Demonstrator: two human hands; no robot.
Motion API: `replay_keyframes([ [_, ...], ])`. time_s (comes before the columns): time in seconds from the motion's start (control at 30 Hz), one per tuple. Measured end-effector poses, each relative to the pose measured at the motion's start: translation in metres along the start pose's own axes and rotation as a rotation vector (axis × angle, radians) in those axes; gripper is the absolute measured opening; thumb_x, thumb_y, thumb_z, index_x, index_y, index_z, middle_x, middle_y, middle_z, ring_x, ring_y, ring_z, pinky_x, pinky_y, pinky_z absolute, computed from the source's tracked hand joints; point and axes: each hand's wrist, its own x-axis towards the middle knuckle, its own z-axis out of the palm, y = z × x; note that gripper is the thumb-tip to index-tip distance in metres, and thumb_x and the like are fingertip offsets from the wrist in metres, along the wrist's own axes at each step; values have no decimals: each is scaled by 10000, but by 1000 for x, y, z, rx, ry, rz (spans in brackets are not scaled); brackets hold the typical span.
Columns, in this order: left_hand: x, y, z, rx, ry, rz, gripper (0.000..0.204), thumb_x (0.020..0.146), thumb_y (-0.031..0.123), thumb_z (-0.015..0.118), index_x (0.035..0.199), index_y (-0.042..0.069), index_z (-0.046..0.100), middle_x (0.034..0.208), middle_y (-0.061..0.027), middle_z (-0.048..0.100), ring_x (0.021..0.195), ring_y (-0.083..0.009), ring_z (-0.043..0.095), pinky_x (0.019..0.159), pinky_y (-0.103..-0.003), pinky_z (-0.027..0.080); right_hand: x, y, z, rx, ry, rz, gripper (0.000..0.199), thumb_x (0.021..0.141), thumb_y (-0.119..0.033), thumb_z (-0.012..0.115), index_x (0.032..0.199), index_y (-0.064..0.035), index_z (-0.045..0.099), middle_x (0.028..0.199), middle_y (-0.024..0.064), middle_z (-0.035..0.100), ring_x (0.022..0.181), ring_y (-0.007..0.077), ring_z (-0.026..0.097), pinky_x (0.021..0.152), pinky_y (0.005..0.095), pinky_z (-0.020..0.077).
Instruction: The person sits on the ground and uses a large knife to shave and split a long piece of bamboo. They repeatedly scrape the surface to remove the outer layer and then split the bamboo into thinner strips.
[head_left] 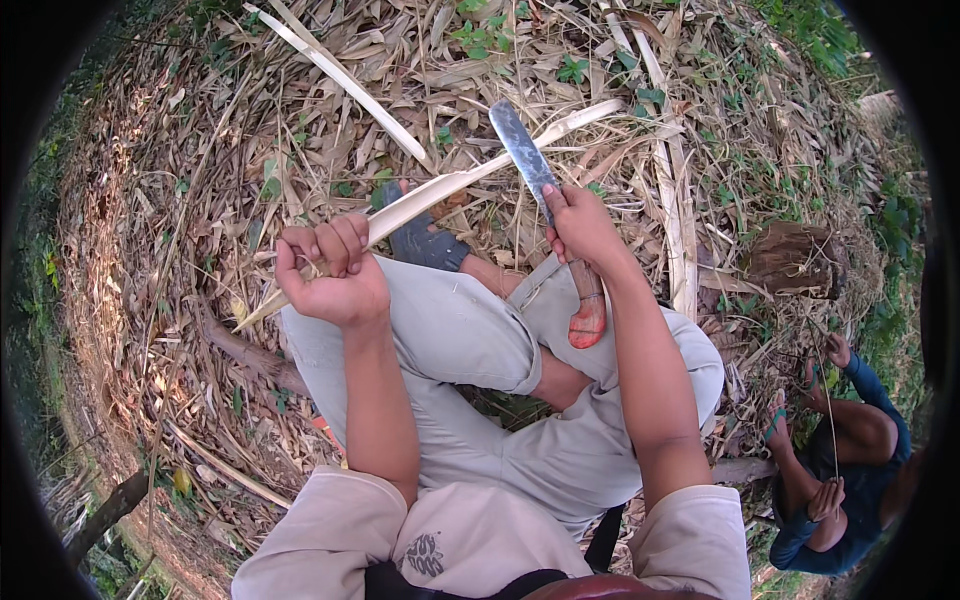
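My left hand (338,268) is closed around a long, pale split wood strip (432,196). The strip slants from beside my left knee up to the far right, with a notched, splintered stretch along its middle. Gripped in my right hand (583,228) is a machete (517,140) with a dark, worn, blunt-ended blade. Its brown handle runs down below my fist to a curved orange end (588,322). The blade crosses over the strip; whether the edge touches it I cannot tell. My legs, in light trousers (440,315), are bent beneath both hands.
Dry leaves and husks cover the ground. Another pale split strip (345,78) lies beyond my left hand, and long dry strips (675,220) lie to the right. A cut stump (795,260) stands farther right. A person in dark blue (845,460) sits at the lower right, holding a thin stick.
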Motion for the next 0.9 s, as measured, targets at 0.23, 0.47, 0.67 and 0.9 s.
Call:
replay_keyframes([
  [0.23, 2, 4, -6, 15, -17, -1, 335, 986, 358, 340, 721, 155, 318, 458, 15, 186, 462, -132, 164, 594, -321, 292, 6, 17, 4, 111, 31, 58, 352, 1043, -342, 450, 905, -25, 514, 595, 27, 515, 421, 110, 473, 374, 290, 417],
  [0.47, 1, -1, -3, -2, 20, -3, 310, 975, 333, 353, 720, 157, 334, 454, 15, 188, 451, -129, 172, 590, -309, 284, 13, 15, -2, 143, 106, 36, 343, 1043, -336, 455, 919, -23, 517, 598, 26, 516, 421, 116, 469, 379, 291, 415],
  [0.67, 1, -2, -8, 18, 35, -5, 315, 975, 334, 351, 714, 160, 332, 454, 16, 194, 450, -128, 173, 589, -309, 280, -10, 3, 28, -47, -131, -14, 317, 1042, -312, 463, 953, -16, 533, 607, 31, 526, 417, 116, 480, 380, 296, 408],
  [0.9, -2, 1, -2, 5, 4, -4, 314, 974, 333, 353, 711, 162, 334, 454, 17, 197, 450, -126, 169, 589, -310, 278, 1, 10, 15, 82, 17, -6, 352, 1039, -313, 477, 893, -2, 556, 570, 37, 535, 394, 113, 480, 369, 285, 408],
])
